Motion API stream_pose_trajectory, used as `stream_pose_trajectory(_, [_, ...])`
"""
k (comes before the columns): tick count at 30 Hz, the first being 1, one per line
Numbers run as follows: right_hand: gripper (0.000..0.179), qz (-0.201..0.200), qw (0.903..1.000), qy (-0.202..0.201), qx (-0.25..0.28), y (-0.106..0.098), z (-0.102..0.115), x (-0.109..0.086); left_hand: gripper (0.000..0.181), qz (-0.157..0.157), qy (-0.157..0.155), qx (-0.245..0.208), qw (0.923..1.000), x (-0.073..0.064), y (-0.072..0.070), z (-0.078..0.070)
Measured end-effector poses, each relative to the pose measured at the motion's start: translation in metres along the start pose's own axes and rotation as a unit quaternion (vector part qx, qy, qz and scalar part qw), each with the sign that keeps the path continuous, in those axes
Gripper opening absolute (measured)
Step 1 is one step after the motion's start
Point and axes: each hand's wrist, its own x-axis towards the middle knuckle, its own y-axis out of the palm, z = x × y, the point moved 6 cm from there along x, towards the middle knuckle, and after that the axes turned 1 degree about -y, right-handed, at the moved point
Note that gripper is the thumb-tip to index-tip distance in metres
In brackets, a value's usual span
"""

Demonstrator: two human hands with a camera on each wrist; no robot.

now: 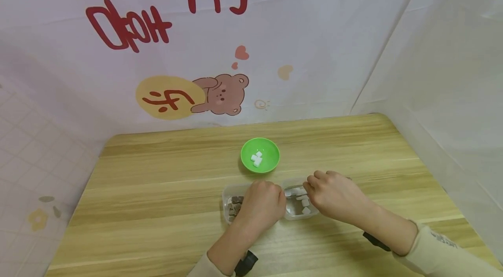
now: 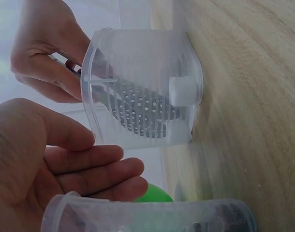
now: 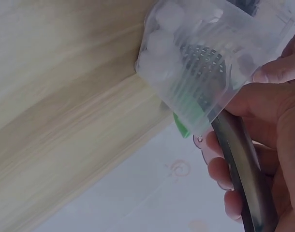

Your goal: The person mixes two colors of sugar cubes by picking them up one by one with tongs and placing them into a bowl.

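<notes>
My right hand (image 1: pixel 334 194) grips perforated metal tongs (image 3: pixel 244 169). Their holed ends (image 2: pixel 145 111) reach down into a clear plastic container (image 2: pixel 138 48), close to white cubes (image 2: pixel 182 91) at its bottom. At that container's left rim is my left hand (image 1: pixel 261 202); its thumb and forefinger pinch the edge, while the other fingers lie loosely extended. Partly hidden under this hand, a second clear container (image 1: pixel 232 192) holds dark brown cubes (image 1: pixel 235 200). Behind both containers stands a green bowl (image 1: pixel 271 157) with several white cubes (image 1: pixel 256 160) inside.
Everything stands on a wood-grain table (image 1: pixel 157 181). A white printed sheet (image 1: pixel 314 41) with red characters and a bear rises along the far edge. Pale sheets (image 1: pixel 452 71) hang at the sides. Dark wrist straps (image 1: pixel 246 264) sit on both arms.
</notes>
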Motion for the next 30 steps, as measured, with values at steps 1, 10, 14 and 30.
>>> stream_pose_trajectory(1, [0.048, -0.003, 1.0000, 0.000, 0.004, 0.000, 0.000, -0.001, 0.047, 0.000, 0.000, -0.001, 1.0000, 0.000, 0.000, 0.000])
stream_pose_trajectory(10, [0.020, -0.028, 0.9981, 0.023, 0.050, -0.005, -0.009, -0.012, 0.047, -0.005, 0.000, 0.010, 0.9999, -0.001, 0.000, -0.001])
stream_pose_trajectory(14, [0.031, -0.056, 0.9927, 0.049, 0.094, -0.011, -0.016, -0.019, 0.048, -0.008, 0.004, 0.010, 0.9999, -0.001, 0.001, 0.000])
stream_pose_trajectory(30, [0.052, -0.184, 0.9568, 0.145, 0.173, -0.038, -0.056, -0.015, 0.047, 0.003, 0.000, 0.009, 1.0000, -0.001, 0.002, 0.001])
